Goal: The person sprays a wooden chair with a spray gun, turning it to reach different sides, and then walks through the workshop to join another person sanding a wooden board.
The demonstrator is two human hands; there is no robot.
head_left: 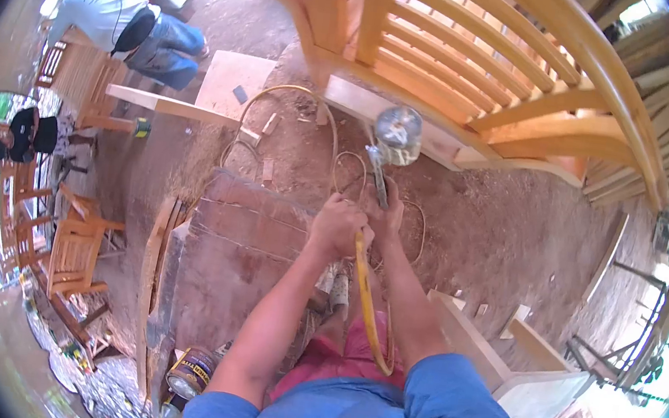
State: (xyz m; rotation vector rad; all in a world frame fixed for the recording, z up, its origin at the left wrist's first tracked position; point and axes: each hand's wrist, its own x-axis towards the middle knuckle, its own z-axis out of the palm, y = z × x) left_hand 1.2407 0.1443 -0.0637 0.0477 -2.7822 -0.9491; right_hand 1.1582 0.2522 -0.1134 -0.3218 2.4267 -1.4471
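A metal spray gun [378, 174] with a clear, round cup [398, 129] on it points away from me. My right hand [384, 211] is closed around its handle. Beside it, my left hand [338, 224] is closed at the upper end of a yellow air hose [369, 304], where the hose meets the gun; the exact join is hidden by my fingers. From there the hose loops down in front of my blue shirt. Beyond the gun stands a varnished wooden bench [467, 55] with a slatted back, its pale lower rail [363, 101] just past the cup.
Hose coils [294, 89] and wood scraps [271, 123] lie on the dirt floor. A paint can [190, 373] stands at lower left. Wooden chairs [80, 254] line the left side, where a person in a white shirt [109, 10] bends over. Pale boards [492, 351] are at right.
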